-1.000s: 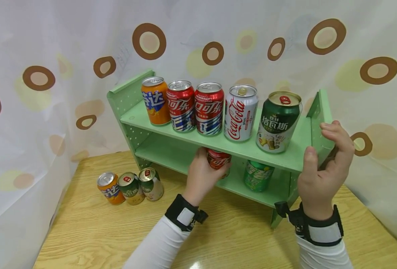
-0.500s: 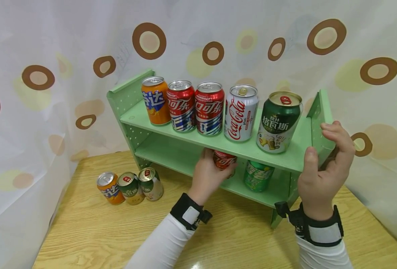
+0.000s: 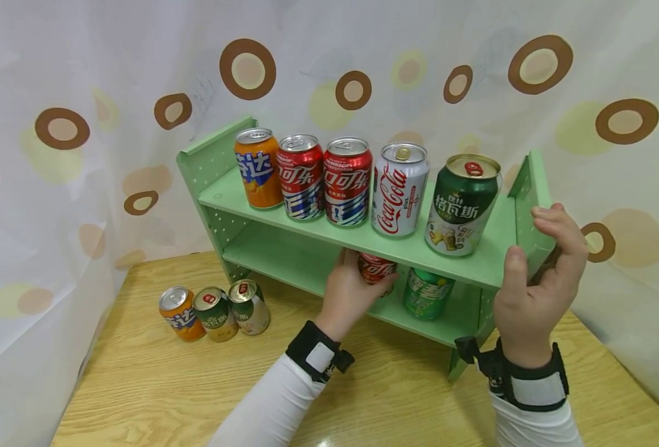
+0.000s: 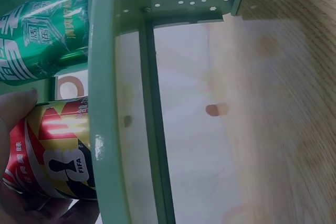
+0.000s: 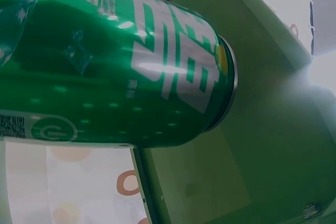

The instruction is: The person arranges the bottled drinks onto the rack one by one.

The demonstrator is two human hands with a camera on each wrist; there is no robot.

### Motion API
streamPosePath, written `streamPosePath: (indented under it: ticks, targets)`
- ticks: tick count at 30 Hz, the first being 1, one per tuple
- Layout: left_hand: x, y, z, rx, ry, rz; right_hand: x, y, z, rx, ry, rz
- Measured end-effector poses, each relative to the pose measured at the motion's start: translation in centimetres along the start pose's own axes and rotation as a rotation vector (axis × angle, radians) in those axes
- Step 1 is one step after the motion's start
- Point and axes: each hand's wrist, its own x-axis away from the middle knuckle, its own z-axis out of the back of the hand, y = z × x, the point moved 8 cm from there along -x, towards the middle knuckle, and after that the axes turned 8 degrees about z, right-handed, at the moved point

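In the head view, my left hand [image 3: 352,292] grips a red Coca-Cola can [image 3: 376,268] on the lower board of a green two-tier shelf [image 3: 285,248]. The left wrist view shows this Coca-Cola can [image 4: 58,150] with a FIFA mark, thumb and fingers around it. Right of it stands a green soda can [image 3: 427,295], apart from it in the head view; this green can [image 5: 121,66] fills much of the right wrist view. My right hand [image 3: 542,285] holds the shelf's right side panel, thumb in front and some fingers hidden behind.
Along the top board stand an orange can [image 3: 259,174], two red Coca-Cola cans [image 3: 347,186], a white Coca-Cola can [image 3: 398,195] and a green-and-white can [image 3: 460,211]. Another orange can [image 3: 181,316] and two green-topped cans [image 3: 249,310] stand on the wooden table [image 3: 156,385], left of the shelf.
My left hand has slid the red Coca-Cola can rightward along the lower board, closer to the green can. The right hand stays in place on the side panel.
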Motion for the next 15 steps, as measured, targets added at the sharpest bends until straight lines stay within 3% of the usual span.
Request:
streamPosePath:
  ticks: [10, 15]
  targets:
    - [-0.04, 0.07, -0.24, 0.017, -0.011, -0.013, 0.01, 0.09, 0.11, 0.002, 0.003, -0.001]
    - [-0.08, -0.26, -0.30, 0.074, -0.061, 0.018, 0.03, 0.13, 0.11, -0.005, 0.004, 0.002]
